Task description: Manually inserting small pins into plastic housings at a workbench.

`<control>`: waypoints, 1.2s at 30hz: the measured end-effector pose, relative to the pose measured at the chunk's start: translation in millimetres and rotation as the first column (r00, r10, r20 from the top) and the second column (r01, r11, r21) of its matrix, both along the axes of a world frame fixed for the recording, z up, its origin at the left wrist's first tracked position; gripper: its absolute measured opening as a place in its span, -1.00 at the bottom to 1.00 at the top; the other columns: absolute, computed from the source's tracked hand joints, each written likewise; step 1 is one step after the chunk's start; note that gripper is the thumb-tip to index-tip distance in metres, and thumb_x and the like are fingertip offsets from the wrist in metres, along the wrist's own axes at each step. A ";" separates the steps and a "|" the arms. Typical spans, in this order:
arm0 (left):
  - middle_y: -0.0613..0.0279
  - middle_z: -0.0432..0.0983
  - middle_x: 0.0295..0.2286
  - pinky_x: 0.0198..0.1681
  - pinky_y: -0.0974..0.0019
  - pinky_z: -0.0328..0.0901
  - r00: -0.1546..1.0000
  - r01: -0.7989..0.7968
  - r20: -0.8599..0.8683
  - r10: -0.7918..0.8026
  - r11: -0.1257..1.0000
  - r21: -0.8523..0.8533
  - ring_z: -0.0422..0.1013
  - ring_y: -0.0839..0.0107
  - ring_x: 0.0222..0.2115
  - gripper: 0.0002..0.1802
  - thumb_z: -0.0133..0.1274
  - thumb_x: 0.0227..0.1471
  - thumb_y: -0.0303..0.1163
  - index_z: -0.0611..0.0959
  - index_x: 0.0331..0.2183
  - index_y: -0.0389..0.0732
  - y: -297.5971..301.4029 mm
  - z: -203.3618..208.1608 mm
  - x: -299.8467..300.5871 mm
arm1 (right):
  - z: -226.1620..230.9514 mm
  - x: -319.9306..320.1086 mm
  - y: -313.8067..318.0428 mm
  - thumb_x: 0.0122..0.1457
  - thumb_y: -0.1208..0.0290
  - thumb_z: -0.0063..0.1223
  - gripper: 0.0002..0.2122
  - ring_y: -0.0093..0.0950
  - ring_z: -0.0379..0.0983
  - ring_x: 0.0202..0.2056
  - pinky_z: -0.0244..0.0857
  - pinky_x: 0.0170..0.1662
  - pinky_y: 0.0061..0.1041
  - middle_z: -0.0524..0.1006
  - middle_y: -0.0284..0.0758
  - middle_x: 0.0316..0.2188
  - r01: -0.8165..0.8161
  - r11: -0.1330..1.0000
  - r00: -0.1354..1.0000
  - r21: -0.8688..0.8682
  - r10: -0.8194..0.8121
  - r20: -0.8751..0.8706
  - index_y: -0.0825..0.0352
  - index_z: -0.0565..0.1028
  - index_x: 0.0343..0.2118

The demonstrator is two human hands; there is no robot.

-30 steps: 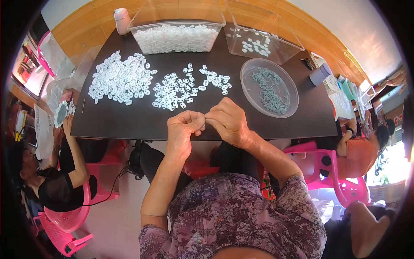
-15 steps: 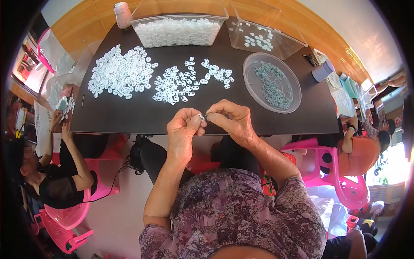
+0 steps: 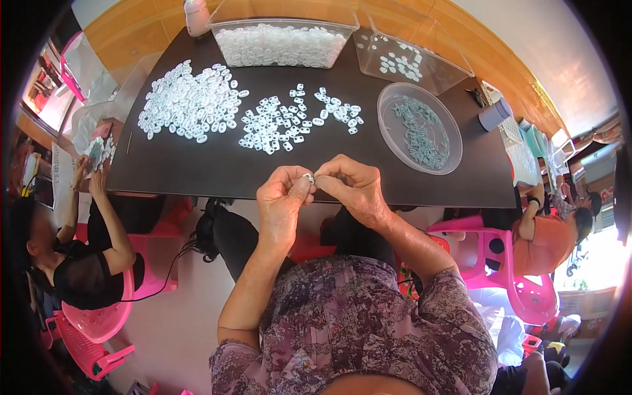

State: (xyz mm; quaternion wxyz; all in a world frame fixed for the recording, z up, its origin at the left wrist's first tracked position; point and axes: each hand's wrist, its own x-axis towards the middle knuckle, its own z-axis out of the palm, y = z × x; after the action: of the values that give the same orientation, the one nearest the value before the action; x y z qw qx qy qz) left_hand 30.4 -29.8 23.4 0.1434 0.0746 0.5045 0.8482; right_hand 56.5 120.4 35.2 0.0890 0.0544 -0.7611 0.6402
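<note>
Over the near edge of the dark table (image 3: 197,168), my two hands meet. My left hand (image 3: 280,197) pinches a small white plastic piece (image 3: 309,177) between thumb and fingers. My right hand (image 3: 353,189) is closed in a pinch right against that piece; whatever its fingertips hold is too small and covered to make out. Beyond my hands lie a large heap of white oval pieces (image 3: 191,105), a looser spread of white pieces with dark holes (image 3: 271,125) and a smaller cluster (image 3: 339,112). Thin grey-green parts (image 3: 421,139) fill a round clear tray (image 3: 394,141) on the right.
At the back stand a clear bin (image 3: 280,22) full of white pieces and another clear bin (image 3: 438,80) with a few. A lidded cup (image 3: 494,114), a black hand tool (image 3: 474,97) and a pale bottle (image 3: 196,18) stand near the edges. People sit at both sides on pink chairs (image 3: 490,250).
My right fingertips have closed the small gap and now touch the white piece in my left hand. The whole view has shifted and turned slightly.
</note>
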 end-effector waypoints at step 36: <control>0.36 0.41 -0.56 -0.53 0.59 0.16 0.967 -0.245 -0.102 0.235 0.965 -0.093 0.24 0.67 -0.58 -0.96 -0.02 0.05 -0.59 0.53 -0.43 -0.33 3.9 -13.1 8.9 | -14.5 -5.4 -13.9 0.10 0.56 0.00 -0.93 -0.68 0.34 -0.43 0.24 -0.36 -0.67 0.40 -0.41 -0.47 -0.011 0.989 0.998 0.145 0.019 -0.054 0.44 0.48 -0.40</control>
State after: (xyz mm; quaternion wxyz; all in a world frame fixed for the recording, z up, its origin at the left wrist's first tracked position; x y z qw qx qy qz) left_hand 39.4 -25.9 10.3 0.0205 0.0433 0.5593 0.8275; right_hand 51.1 106.5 20.7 0.1011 0.0842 -0.8021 0.5824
